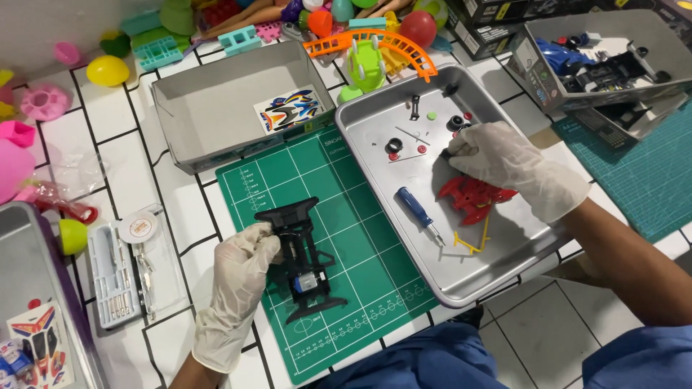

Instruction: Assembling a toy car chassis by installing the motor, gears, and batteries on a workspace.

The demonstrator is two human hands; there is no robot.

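Black toy-car chassis on green cutting mat, motor fitted, left hand fingers curled around its side; right hand fingers pinching small black part in metal tray; red body shell, wheels unmounted

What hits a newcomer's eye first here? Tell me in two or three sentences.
The gloved left hand grips a black toy-car chassis on the green mat at centre. The gloved right hand reaches into the metal tray, just above a red car part and right of a blue screwdriver.
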